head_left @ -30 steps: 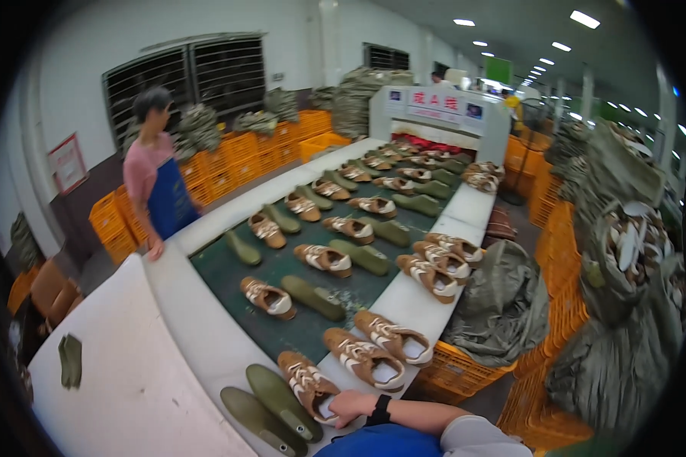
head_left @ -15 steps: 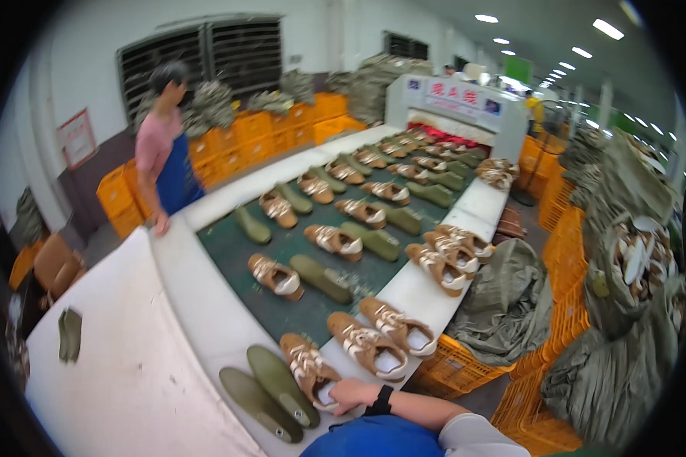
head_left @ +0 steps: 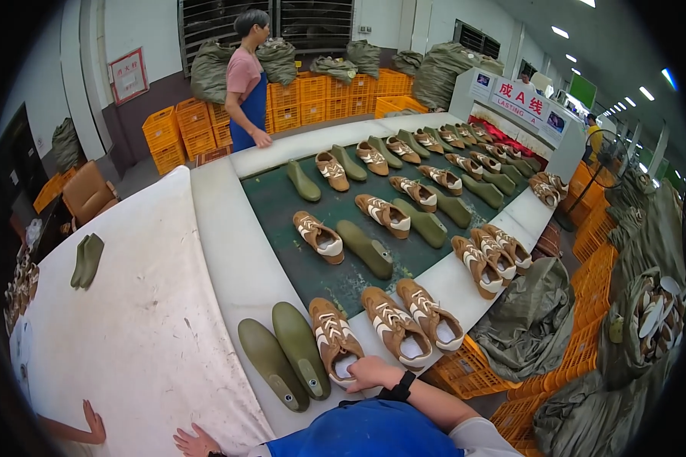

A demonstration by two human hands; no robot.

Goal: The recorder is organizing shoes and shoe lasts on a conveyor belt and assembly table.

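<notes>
My right hand (head_left: 373, 373), with a black band at the wrist, grips the heel of a brown-and-white lace-up sneaker (head_left: 334, 335), some fingers inside its opening. Just left of that shoe lie two olive-green shoe lasts (head_left: 301, 346), side by side on the white ledge. Two more brown sneakers (head_left: 398, 329) stand to its right. Low in the picture, my left hand (head_left: 196, 442) rests with fingers spread on the white-covered table (head_left: 152, 327). It holds nothing.
Rows of sneakers and green lasts stand on a dark green conveyor (head_left: 282, 244) leading to a white machine (head_left: 503, 114). Orange crates (head_left: 587, 297) and grey-green sacks (head_left: 526, 320) line the right. A co-worker (head_left: 248, 84) stands across; another person's hand (head_left: 93, 423) shows lower left.
The view has swung left and down, bringing my left hand and another person's hand into sight. The conveyor's shoes shift in the picture. My right hand stays at the same sneaker's heel.
</notes>
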